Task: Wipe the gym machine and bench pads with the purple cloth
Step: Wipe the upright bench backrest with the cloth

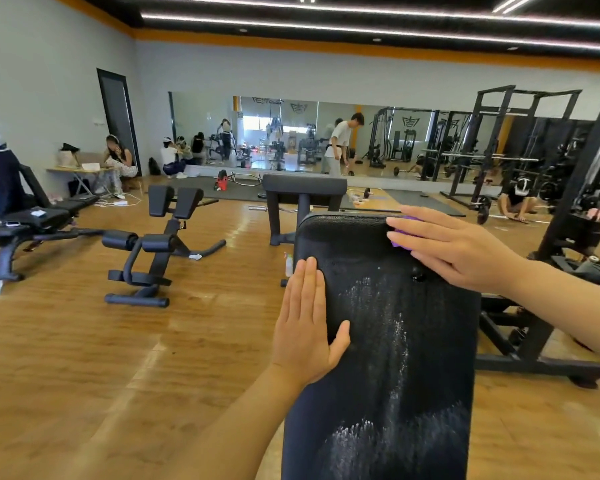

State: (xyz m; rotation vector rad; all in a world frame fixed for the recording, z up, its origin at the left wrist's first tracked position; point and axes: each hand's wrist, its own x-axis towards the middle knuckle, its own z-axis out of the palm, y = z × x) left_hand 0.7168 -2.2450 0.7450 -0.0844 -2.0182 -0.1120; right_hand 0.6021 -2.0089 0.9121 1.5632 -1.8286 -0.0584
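Pressing flat on the purple cloth at the upper right corner of the black bench pad, right hand with fingers stretched out nearly straight, covering most of the cloth so only purple edges peek out beneath. Judged soft, thin and light, easily bunched, so best driven under a spread palm rather than pinched at an edge. Resting along the pad's left edge at centre frame, left hand, fingers straight and together, thumb laid onto the pad face, gripping nothing, likely bracing. Pad itself looking firm, cushioned and fixed to its frame, surface slick with whitish wet streaks down the middle and lower part, likely slippery under cloth.
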